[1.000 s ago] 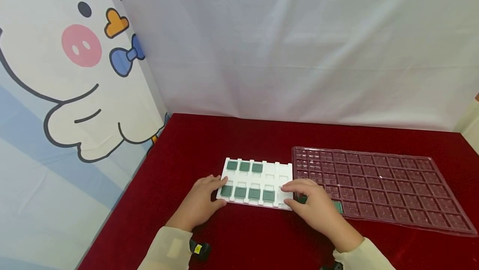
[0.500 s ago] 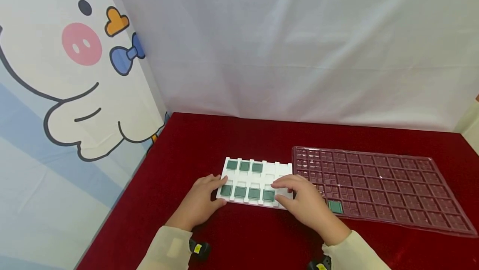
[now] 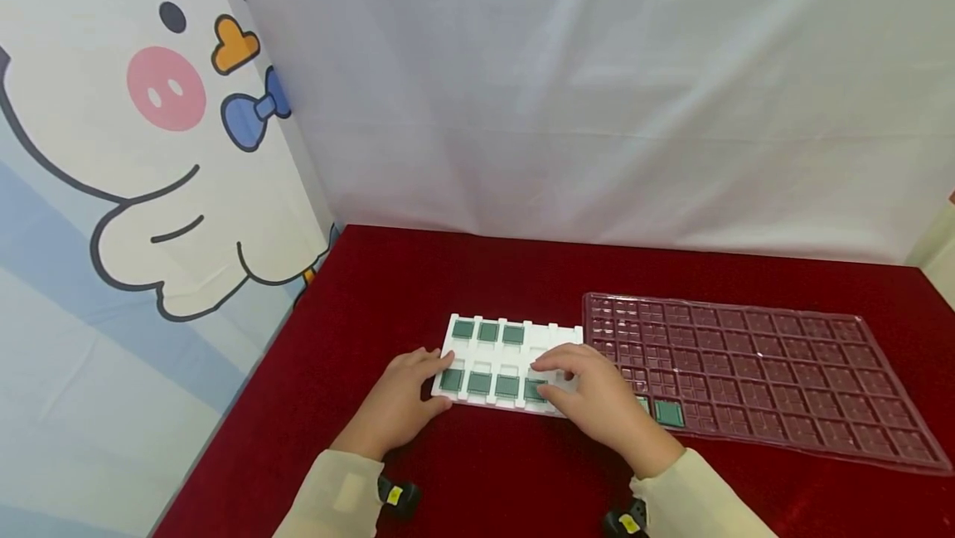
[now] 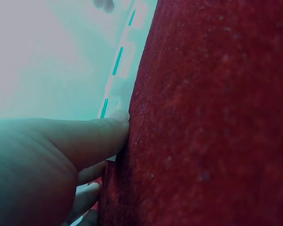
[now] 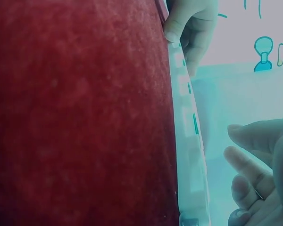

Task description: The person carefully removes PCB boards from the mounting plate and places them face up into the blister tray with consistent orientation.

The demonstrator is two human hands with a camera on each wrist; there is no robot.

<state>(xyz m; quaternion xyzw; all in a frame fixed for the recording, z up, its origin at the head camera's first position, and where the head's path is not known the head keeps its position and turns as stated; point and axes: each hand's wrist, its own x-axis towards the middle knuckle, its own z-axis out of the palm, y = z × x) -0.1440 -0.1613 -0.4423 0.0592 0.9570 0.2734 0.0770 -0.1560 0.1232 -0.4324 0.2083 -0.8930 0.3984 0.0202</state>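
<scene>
A white plastic tray [image 3: 470, 351] with two rows of slots lies on the red cloth. Three square green chips [image 3: 488, 332] sit in its back row and several more [image 3: 480, 383] in the front row. My left hand [image 3: 399, 397] grips the tray's left end; in the left wrist view its thumb [image 4: 99, 136] lies on the front corner. Over the tray's right part hovers my right hand [image 3: 593, 393], thumb and fingers apart with nothing between them. It hides the slots at the front right. The right wrist view shows its fingers [image 5: 247, 167] above the tray edge.
Right of the white tray lies a large clear compartmented tray [image 3: 768, 385], tinted red by the cloth. A green chip [image 3: 669, 414] sits in its front row, with another partly hidden by my right hand. A white curtain [image 3: 567, 107] hangs behind the table.
My right hand has shifted left from the white tray's right end to over its fourth front slot, uncovering the green chip in the clear tray. The left hand stays where it was.
</scene>
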